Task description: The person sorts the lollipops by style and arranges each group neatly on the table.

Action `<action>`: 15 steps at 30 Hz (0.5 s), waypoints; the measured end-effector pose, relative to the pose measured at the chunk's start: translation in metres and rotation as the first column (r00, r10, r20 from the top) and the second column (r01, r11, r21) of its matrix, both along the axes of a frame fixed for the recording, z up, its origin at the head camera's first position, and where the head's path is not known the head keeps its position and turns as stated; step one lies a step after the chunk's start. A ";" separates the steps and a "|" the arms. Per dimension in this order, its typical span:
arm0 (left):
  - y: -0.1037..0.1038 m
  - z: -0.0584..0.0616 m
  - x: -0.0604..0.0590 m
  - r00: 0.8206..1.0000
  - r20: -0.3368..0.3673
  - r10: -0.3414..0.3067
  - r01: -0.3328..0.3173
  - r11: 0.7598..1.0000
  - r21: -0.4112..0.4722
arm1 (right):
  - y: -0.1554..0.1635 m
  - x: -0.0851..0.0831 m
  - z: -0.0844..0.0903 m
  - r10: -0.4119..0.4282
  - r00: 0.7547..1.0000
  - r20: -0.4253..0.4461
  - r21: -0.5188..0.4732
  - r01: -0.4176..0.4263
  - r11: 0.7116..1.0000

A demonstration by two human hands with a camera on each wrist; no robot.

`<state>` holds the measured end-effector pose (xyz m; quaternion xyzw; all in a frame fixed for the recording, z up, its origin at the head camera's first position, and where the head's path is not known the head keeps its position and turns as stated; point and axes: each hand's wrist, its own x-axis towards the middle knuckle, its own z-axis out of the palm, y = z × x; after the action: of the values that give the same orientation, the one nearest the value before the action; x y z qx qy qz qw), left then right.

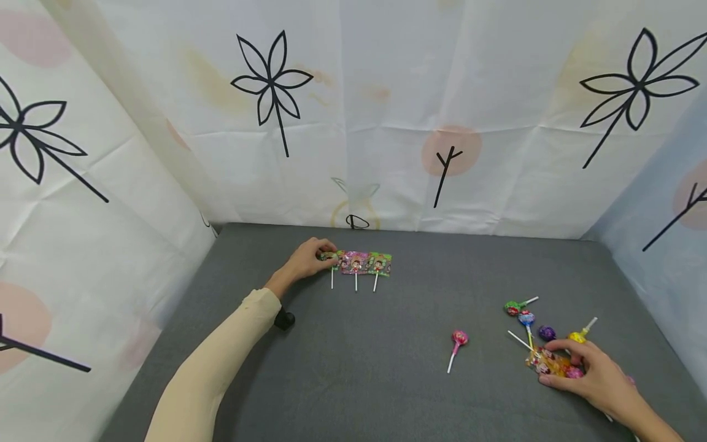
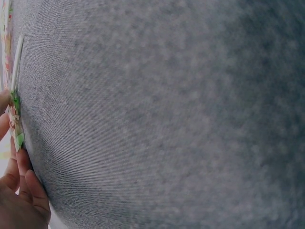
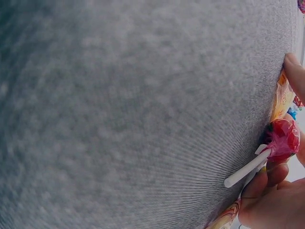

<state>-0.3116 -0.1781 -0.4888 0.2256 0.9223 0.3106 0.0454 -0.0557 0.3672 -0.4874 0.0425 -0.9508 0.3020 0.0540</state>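
On a gray desk, the left hand pinches a green-wrapped lollipop; the right hand grips an orange-wrapped lollipop.

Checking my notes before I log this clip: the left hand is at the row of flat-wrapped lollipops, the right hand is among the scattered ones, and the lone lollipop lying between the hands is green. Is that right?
Not quite: the lone lollipop lying between the hands is pink, not green, as the head view shows. The rest of your statement holds.
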 end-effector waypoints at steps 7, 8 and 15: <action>0.000 0.000 0.000 1.000 -0.002 -0.004 0.004 1.000 -0.002 | 0.001 -0.001 -0.001 0.043 0.999 -0.019 -0.039 -0.043 0.998; 0.000 0.000 0.000 1.000 -0.001 -0.002 0.002 1.000 -0.004 | 0.001 -0.001 -0.001 0.045 0.999 -0.021 -0.042 -0.046 0.998; -0.001 -0.001 -0.001 1.000 0.009 0.007 -0.007 1.000 -0.013 | 0.000 -0.002 -0.002 0.053 0.998 -0.019 -0.055 -0.054 0.997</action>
<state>-0.3123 -0.1788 -0.4897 0.2209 0.9248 0.3056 0.0501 -0.0577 0.3676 -0.4895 0.0690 -0.9401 0.3293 0.0554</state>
